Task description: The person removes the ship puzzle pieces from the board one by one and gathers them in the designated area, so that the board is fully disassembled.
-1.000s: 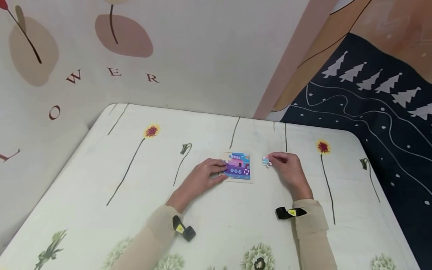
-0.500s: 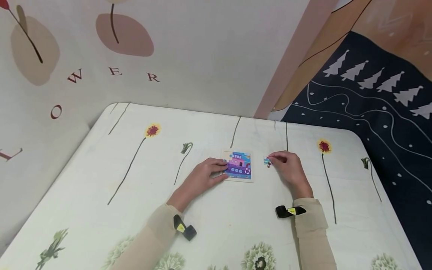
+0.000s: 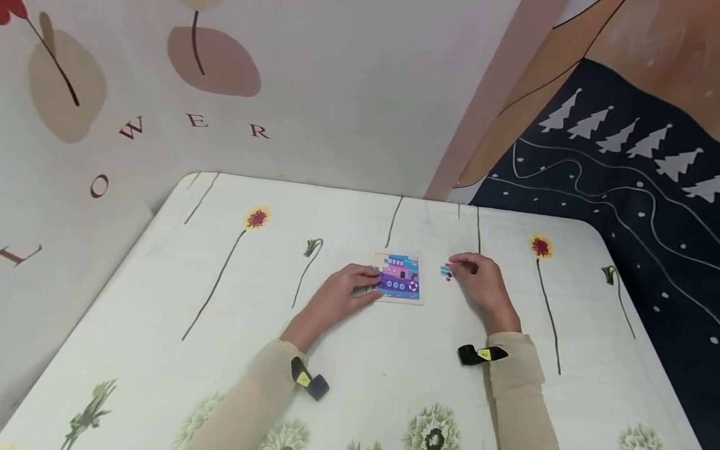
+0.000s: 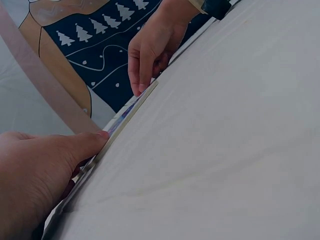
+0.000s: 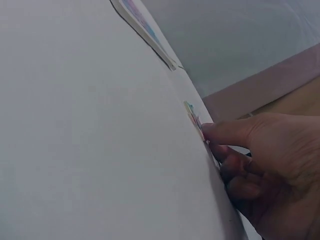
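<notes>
A small square jigsaw puzzle [image 3: 400,275] with a pink and purple ship picture lies in its pale tray on the table. My left hand [image 3: 340,292] grips its left side, fingers over the upper left part and thumb at the lower left; they hide that side of the picture. To the right of the tray, my right hand [image 3: 482,287] pinches a small puzzle piece [image 3: 445,271] between thumb and fingers. In the right wrist view the piece [image 5: 192,116] stands out past the thumb tip, close over the tablecloth, apart from the tray [image 5: 159,49].
A white cloth [image 3: 382,375] printed with flowers and stems covers the table. Behind it rises a pale wall [image 3: 349,112] with painted shapes and letters. A dark panel with white trees [image 3: 613,134] borders the right side. Each sleeve carries a black wrist camera [image 3: 472,355].
The right hand tilts and turns the puzzle piece slightly in its fingertips. The left hand keeps its place on the puzzle, and the head view shifts a little.
</notes>
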A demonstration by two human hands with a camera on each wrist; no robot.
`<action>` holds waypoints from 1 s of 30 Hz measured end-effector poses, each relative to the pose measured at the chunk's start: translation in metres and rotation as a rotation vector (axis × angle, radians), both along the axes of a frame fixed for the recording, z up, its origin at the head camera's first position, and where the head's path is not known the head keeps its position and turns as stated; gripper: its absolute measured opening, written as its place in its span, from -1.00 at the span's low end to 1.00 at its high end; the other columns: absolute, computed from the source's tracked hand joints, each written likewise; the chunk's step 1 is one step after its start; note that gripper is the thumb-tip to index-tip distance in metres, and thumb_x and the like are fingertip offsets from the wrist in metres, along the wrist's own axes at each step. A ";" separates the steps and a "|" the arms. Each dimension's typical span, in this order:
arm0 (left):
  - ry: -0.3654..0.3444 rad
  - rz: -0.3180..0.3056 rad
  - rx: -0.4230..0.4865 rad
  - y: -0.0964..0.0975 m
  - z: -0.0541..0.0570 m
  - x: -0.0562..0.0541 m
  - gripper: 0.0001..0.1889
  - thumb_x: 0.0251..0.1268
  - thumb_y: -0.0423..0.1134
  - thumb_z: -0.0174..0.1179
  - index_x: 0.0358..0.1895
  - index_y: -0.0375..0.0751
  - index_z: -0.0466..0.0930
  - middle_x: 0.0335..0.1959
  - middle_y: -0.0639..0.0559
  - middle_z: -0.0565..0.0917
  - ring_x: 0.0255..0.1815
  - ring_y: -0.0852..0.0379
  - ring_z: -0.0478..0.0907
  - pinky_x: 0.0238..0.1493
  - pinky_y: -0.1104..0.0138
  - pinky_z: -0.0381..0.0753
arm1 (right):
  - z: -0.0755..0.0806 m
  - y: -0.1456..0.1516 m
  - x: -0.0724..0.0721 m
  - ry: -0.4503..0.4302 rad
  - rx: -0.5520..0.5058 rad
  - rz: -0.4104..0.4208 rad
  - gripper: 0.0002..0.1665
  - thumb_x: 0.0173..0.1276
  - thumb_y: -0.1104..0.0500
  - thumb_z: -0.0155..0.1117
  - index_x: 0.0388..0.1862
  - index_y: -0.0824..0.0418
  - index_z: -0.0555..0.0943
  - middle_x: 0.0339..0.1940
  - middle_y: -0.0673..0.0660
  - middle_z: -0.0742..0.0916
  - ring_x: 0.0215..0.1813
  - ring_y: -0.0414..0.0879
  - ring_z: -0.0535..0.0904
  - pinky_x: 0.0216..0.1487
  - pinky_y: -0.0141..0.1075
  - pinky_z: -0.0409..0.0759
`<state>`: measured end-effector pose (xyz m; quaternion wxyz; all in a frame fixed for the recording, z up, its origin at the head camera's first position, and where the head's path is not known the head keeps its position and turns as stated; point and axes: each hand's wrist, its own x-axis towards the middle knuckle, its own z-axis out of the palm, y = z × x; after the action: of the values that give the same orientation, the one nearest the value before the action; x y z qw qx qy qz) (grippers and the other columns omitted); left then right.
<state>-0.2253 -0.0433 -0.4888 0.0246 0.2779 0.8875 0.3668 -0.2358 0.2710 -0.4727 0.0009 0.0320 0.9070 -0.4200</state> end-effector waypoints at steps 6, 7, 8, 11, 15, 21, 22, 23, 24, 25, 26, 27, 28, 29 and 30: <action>-0.005 -0.002 -0.009 -0.002 -0.001 0.000 -0.57 0.40 -0.06 0.38 0.19 -0.24 0.71 0.30 -0.01 0.65 0.39 0.01 0.51 0.47 0.17 0.45 | 0.003 -0.011 0.002 0.043 -0.022 -0.030 -0.68 0.59 0.20 0.20 0.20 0.30 0.67 -0.10 0.24 0.67 -0.14 0.01 0.52 -0.18 -0.30 0.52; -0.003 0.000 -0.009 -0.002 -0.001 0.000 -0.57 0.39 -0.07 0.39 0.19 -0.24 0.71 0.30 -0.01 0.65 0.39 0.01 0.51 0.47 0.17 0.45 | 0.003 -0.014 0.001 0.055 -0.031 -0.028 -0.68 0.60 0.20 0.20 0.19 0.30 0.67 -0.13 0.23 0.66 -0.17 0.00 0.52 -0.22 -0.33 0.51; -0.001 0.001 -0.007 -0.002 -0.001 0.001 -0.58 0.39 -0.07 0.39 0.19 -0.24 0.72 0.29 -0.01 0.66 0.39 0.01 0.51 0.46 0.17 0.46 | 0.004 -0.019 0.000 0.069 -0.038 -0.024 -0.69 0.59 0.20 0.20 0.18 0.31 0.68 -0.16 0.23 0.66 -0.21 -0.01 0.51 -0.27 -0.35 0.50; 0.003 -0.003 -0.006 -0.003 -0.002 0.000 -0.58 0.40 -0.07 0.38 0.19 -0.24 0.71 0.30 -0.01 0.65 0.39 0.01 0.51 0.47 0.16 0.45 | 0.005 -0.033 -0.003 0.100 -0.046 -0.007 -0.71 0.57 0.23 0.23 0.15 0.33 0.70 -0.22 0.20 0.62 -0.28 -0.03 0.47 -0.34 -0.40 0.45; 0.011 -0.014 -0.016 -0.003 -0.002 0.000 -0.58 0.41 -0.05 0.37 0.19 -0.23 0.72 0.30 0.00 0.65 0.39 0.01 0.51 0.47 0.16 0.46 | 0.006 -0.056 -0.007 0.110 -0.071 -0.001 -0.74 0.55 0.26 0.25 0.12 0.33 0.71 -0.23 0.17 0.61 -0.27 -0.05 0.45 -0.31 -0.39 0.42; 0.026 -0.008 -0.024 -0.004 -0.003 -0.001 -0.58 0.41 -0.05 0.37 0.19 -0.22 0.72 0.30 0.01 0.65 0.39 0.02 0.51 0.46 0.18 0.46 | 0.004 -0.093 -0.013 0.095 -0.137 0.045 -0.73 0.57 0.19 0.24 0.12 0.28 0.72 -0.23 0.16 0.64 -0.28 -0.04 0.50 -0.31 -0.30 0.48; 0.027 -0.010 -0.022 -0.003 -0.003 -0.001 -0.58 0.41 -0.05 0.37 0.19 -0.22 0.72 0.30 0.00 0.65 0.39 0.02 0.51 0.46 0.18 0.46 | 0.004 -0.098 -0.013 0.101 -0.137 0.060 -0.73 0.57 0.19 0.25 0.11 0.28 0.72 -0.23 0.17 0.65 -0.29 -0.03 0.51 -0.30 -0.27 0.48; 0.029 -0.014 -0.018 -0.003 -0.003 -0.001 -0.58 0.41 -0.05 0.37 0.19 -0.23 0.72 0.30 0.00 0.65 0.38 0.02 0.51 0.46 0.18 0.46 | 0.005 -0.102 -0.014 0.105 -0.126 0.074 -0.73 0.57 0.19 0.24 0.11 0.27 0.72 -0.22 0.17 0.66 -0.29 -0.02 0.51 -0.30 -0.26 0.49; 0.032 -0.019 -0.014 -0.003 -0.003 -0.001 -0.58 0.41 -0.06 0.37 0.19 -0.23 0.72 0.29 -0.01 0.66 0.38 0.02 0.51 0.46 0.17 0.46 | 0.005 -0.105 -0.014 0.108 -0.109 0.087 -0.73 0.57 0.18 0.24 0.11 0.26 0.73 -0.22 0.17 0.67 -0.29 -0.02 0.52 -0.29 -0.25 0.49; 0.036 -0.024 -0.011 -0.003 -0.003 -0.001 -0.58 0.42 -0.06 0.36 0.19 -0.24 0.72 0.29 -0.01 0.66 0.38 0.02 0.52 0.45 0.17 0.47 | 0.005 -0.107 -0.014 0.108 -0.091 0.099 -0.73 0.57 0.18 0.24 0.11 0.25 0.74 -0.21 0.17 0.68 -0.29 -0.02 0.52 -0.29 -0.24 0.49; 0.042 -0.029 -0.008 -0.002 -0.003 -0.001 -0.59 0.42 -0.06 0.36 0.18 -0.24 0.72 0.29 -0.01 0.66 0.37 0.02 0.52 0.45 0.17 0.47 | 0.004 -0.108 -0.015 0.110 -0.070 0.113 -0.74 0.58 0.18 0.24 0.10 0.24 0.74 -0.19 0.17 0.69 -0.29 -0.02 0.52 -0.27 -0.23 0.49; 0.048 -0.032 -0.006 -0.003 -0.003 -0.001 -0.59 0.42 -0.06 0.36 0.18 -0.25 0.73 0.28 -0.02 0.66 0.37 0.01 0.53 0.44 0.17 0.48 | 0.004 -0.109 -0.015 0.109 -0.051 0.124 -0.74 0.58 0.18 0.24 0.10 0.23 0.75 -0.18 0.16 0.69 -0.28 -0.02 0.52 -0.25 -0.23 0.50; 0.057 -0.035 -0.005 -0.003 -0.003 -0.001 -0.59 0.41 -0.07 0.37 0.17 -0.25 0.73 0.27 -0.02 0.67 0.36 0.01 0.53 0.44 0.17 0.49 | 0.004 -0.110 -0.015 0.111 -0.035 0.137 -0.74 0.58 0.18 0.24 0.10 0.23 0.75 -0.17 0.17 0.70 -0.27 -0.02 0.52 -0.24 -0.22 0.50; 0.064 -0.035 -0.002 -0.003 -0.003 -0.001 -0.60 0.41 -0.08 0.37 0.17 -0.25 0.73 0.27 -0.03 0.67 0.36 0.01 0.53 0.43 0.17 0.49 | 0.004 -0.110 -0.015 0.110 -0.024 0.148 -0.74 0.58 0.18 0.25 0.09 0.22 0.76 -0.16 0.17 0.71 -0.26 -0.01 0.52 -0.22 -0.21 0.50; 0.069 -0.032 -0.001 -0.003 -0.002 -0.001 -0.60 0.41 -0.08 0.38 0.16 -0.26 0.73 0.26 -0.03 0.67 0.35 0.01 0.54 0.43 0.17 0.49 | 0.004 -0.110 -0.015 0.106 -0.015 0.158 -0.75 0.57 0.18 0.25 0.08 0.22 0.77 -0.15 0.16 0.72 -0.25 -0.01 0.52 -0.21 -0.20 0.51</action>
<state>-0.2266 -0.0467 -0.4911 0.0002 0.3046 0.8835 0.3559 -0.2507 0.1609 -0.4686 -0.0139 -0.0621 0.9022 -0.4265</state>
